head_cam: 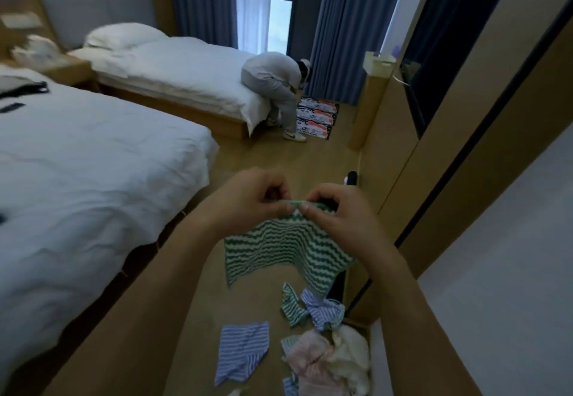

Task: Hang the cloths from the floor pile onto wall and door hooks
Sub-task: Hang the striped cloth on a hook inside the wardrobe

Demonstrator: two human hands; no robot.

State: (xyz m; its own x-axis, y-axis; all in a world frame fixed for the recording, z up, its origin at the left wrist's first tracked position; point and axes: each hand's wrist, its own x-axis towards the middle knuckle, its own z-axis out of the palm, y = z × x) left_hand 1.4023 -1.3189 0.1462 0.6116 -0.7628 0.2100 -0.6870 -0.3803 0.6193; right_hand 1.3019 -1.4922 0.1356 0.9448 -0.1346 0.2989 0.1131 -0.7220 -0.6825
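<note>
Two white beds [77, 160] at left; person [276, 85] seated on far bed's corner; blue curtains [341, 29] behind.

The left hand [251, 197] and right hand [338, 212] are side by side, holding a cloth [285, 250] that hangs under them. The pile [313, 343] is on the floor [173, 318] below the hands. A bed [86, 163] is left of them.
</note>
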